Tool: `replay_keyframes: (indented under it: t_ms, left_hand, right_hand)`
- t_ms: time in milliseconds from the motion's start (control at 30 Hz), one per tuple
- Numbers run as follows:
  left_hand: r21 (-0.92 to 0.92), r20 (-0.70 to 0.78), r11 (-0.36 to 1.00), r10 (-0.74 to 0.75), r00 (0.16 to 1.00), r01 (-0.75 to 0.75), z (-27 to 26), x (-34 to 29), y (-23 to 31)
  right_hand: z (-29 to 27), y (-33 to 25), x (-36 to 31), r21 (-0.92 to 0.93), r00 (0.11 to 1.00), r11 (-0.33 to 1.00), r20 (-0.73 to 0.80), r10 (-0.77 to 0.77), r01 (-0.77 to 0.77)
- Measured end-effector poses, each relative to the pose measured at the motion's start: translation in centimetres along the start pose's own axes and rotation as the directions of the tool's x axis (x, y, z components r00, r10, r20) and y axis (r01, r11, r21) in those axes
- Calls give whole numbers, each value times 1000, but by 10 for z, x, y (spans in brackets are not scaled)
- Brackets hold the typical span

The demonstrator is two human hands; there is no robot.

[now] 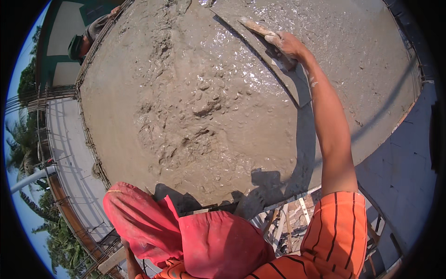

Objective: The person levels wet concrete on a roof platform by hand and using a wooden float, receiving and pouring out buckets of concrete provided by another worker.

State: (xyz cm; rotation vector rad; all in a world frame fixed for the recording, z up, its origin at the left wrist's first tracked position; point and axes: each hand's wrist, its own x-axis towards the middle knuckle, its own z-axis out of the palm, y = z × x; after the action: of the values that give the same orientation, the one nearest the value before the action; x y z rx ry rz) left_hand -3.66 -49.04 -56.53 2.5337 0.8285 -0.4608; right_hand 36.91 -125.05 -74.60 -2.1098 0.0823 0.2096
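Wet grey-brown concrete (pixel 116 116) fills most of the view in bright sun, its surface smooth toward the left and right edges and lumpy down the middle. Toward its far edge, right of centre, is a long, flat grey float with a wooden handle (pixel 297 86), slanting from far left to near right, a dark shadow along its left side. The person's bare right hand (pixel 285 45) is wrapped around the handle, fingers closed. The left hand is hidden by a loose red cloth (pixel 139 223), so its grip cannot be told; only part of the forearm shows low at left.

That cloth blocks the near left corner of the concrete, and the right arm, in an orange black-striped sleeve (pixel 334 228), covers part of the right side. A shadow of the wearer falls across the near edge. Beyond the far left edge, another person in a dark green cap (pixel 75 47) leans close, one arm toward the rim. Past the left edge are a pale panel (pixel 69 139), thin metal rods (pixel 41 116), a grey pipe (pixel 32 180) and palm trees (pixel 21 151); past the right edge, a pale grey surface (pixel 404 153).
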Motion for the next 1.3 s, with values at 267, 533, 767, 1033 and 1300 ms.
replay_keyframes:
  t_ms: [267,533,767,1033,1300]
  left_hand:
    - [-33,60,998,55,997,-53,12,54,11]
    - [-35,63,997,77,995,-75,3,68,15]
    - [-51,20,999,11,1000,-10,-30,47,-31]
    - [-73,-8,995,61,998,-62,-57,54,-40]
    - [-166,-21,919,360,933,-358,-73,209,67]
  right_hand:
    - [130,-56,-156,4,938,999,345,-42,43]
    - [96,-45,-264,61,993,993,71,99,-103]
    - [31,-63,-244,281,866,881,-228,446,-380]
    - [210,-153,-168,152,982,975,117,147,-164]
    - [305,-152,-111,-20,983,983,-18,181,-181]
